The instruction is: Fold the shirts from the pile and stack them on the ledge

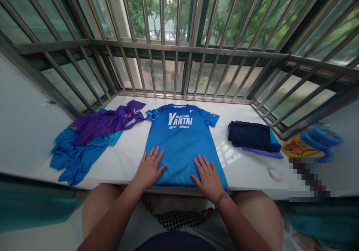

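Note:
A blue T-shirt with white "Marathon Yantai" lettering lies spread flat, front side up, its collar toward the window and its hem near the ledge's front edge. My left hand rests palm down on the lower left part of the shirt, fingers spread. On the lower right part lies my right hand, also flat with fingers apart and a bracelet at the wrist. Neither hand grips the cloth.
The white ledge runs beneath barred windows. Crumpled purple and blue clothes lie at left. At right are a stack of folded dark clothes, a yellow-and-blue container and a small pale object.

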{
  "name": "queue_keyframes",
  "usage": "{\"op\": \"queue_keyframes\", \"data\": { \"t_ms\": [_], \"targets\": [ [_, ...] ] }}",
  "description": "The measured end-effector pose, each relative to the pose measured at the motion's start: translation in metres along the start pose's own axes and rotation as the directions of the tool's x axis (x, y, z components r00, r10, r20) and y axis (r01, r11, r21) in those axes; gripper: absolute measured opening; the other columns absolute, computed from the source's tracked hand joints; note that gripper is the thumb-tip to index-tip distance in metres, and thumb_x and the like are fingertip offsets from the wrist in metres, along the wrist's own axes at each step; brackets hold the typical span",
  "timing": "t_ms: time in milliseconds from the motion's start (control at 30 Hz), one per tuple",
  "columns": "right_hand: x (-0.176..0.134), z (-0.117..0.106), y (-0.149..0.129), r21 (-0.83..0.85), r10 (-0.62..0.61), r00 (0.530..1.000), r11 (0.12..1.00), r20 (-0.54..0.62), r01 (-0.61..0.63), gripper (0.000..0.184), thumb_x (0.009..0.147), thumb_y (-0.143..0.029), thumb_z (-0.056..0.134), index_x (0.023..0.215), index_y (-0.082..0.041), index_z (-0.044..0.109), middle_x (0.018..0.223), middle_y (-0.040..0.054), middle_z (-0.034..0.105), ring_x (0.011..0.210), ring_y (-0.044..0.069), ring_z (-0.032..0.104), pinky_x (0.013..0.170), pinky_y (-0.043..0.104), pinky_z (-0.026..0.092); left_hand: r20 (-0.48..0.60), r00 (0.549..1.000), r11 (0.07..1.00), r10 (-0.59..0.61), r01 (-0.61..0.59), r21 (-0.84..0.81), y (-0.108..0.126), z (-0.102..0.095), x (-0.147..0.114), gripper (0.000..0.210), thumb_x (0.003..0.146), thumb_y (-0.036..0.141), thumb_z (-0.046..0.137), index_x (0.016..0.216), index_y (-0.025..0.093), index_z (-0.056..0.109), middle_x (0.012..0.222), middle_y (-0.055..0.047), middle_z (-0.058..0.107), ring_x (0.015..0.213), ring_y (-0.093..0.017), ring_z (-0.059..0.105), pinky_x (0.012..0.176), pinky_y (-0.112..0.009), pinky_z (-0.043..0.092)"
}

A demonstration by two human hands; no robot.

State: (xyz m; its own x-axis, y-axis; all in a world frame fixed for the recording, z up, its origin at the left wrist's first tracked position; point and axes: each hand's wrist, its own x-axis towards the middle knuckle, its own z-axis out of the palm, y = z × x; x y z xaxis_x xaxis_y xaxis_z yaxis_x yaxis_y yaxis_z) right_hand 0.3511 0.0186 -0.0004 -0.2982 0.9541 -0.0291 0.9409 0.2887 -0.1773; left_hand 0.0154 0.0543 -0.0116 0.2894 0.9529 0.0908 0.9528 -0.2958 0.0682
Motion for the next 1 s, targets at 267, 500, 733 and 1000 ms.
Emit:
{"op": "queue_keyframes", "data": {
  "t_ms": [267,500,733,1000],
  "targets": [
    [-0.045,0.022,-0.008,-0.123,-0.066,0.986,0.991,-0.15,0.048,0.072,0.104,-0.044,0.066,0.17,-0.028,0.043,0.174,0.0101,0.043,0.155,0.036,0.044,0.12,0.051,0.041,-0.062,0.997,0.999,0.038,-0.036,0.039,0.003,0.01,-0.042,0.073,0.109,0.06,0.045,0.174,0.029,0.033,0.181,-0.007,0.024,0.167,-0.033,0.027,0.134,-0.059,0.023],
    [-0.066,0.02,0.014,-0.126,-0.226,0.95,0.971,-0.216,0.203,0.047,0.1,-0.012,0.068,0.143,-0.03,0.07,0.148,0.0055,0.07,0.126,0.027,0.066,0.098,0.038,0.047,-0.061,0.996,0.997,0.07,-0.069,0.027,0.011,0.007,-0.081,0.077,0.108,0.059,0.048,0.175,0.027,0.029,0.182,-0.009,0.025,0.166,-0.035,0.028,0.132,-0.062,0.028],
    [-0.09,-0.004,0.0,0.003,-0.391,0.92,0.92,-0.012,0.391,0.016,0.095,-0.02,0.08,0.108,-0.027,0.076,0.106,0.0012,0.079,0.09,0.021,0.067,0.078,0.034,0.045,0.131,0.991,0.994,0.009,0.005,-0.111,0.024,-0.036,-0.104,0.061,0.099,0.057,0.065,0.148,0.021,0.067,0.163,-0.018,0.056,0.147,-0.039,0.057,0.114,-0.054,0.052],
    [-0.046,-0.046,-0.003,0.155,-0.318,0.943,0.931,-0.097,0.33,0.019,0.107,-0.035,0.067,0.122,-0.027,0.076,0.133,0.0075,0.074,0.121,0.027,0.066,0.103,0.043,0.052,0.018,0.998,0.912,-0.068,0.069,-0.404,0.006,-0.065,-0.053,0.032,0.107,0.047,0.055,0.114,0.023,0.075,0.116,-0.011,0.078,0.114,-0.03,0.071,0.102,-0.044,0.056]
  ]
}}
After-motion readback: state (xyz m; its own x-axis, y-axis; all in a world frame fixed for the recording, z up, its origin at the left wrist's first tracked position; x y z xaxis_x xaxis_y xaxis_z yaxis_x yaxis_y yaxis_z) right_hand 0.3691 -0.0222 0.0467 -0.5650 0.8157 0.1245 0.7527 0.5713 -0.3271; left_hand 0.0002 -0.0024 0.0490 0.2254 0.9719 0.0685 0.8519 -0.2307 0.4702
